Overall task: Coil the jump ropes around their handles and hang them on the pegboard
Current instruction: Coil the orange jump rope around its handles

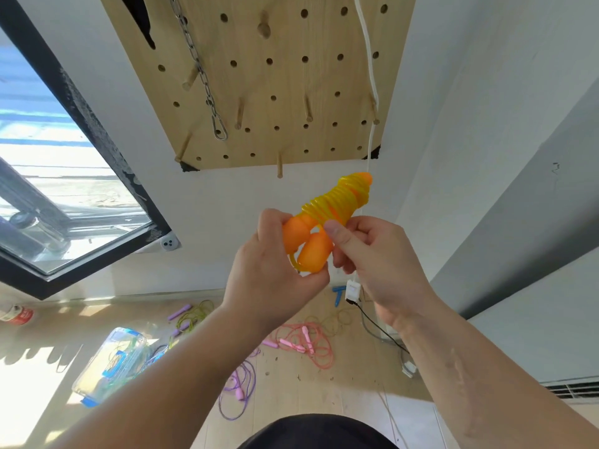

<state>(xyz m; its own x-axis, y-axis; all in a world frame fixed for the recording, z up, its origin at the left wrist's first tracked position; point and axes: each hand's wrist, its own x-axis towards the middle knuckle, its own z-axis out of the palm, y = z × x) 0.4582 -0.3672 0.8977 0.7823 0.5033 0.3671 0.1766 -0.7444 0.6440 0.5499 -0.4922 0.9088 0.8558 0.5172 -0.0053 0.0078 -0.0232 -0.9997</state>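
Two hands meet in front of the white wall, below the lower edge of the pegboard. A strip of bare wall lies between that edge and your knuckles. The lowest peg juts past the board's bottom edge, up and left of the bundle. A white cord hangs down the board's right side, passing close by the bundle's tip. A metal chain hangs on the board's left half.

The orange jump rope is held in the air between both hands. Its two orange handles lie side by side, with yellow translucent cord wound in tight turns around their upper parts. The tip points up and right.

Your left hand curls around the rounded handle ends. Your right hand pinches the bundle where the coil begins, thumb on top.

On the wooden floor: a loose pink rope, a purple rope and a clear plastic box. A black-framed window is at left.
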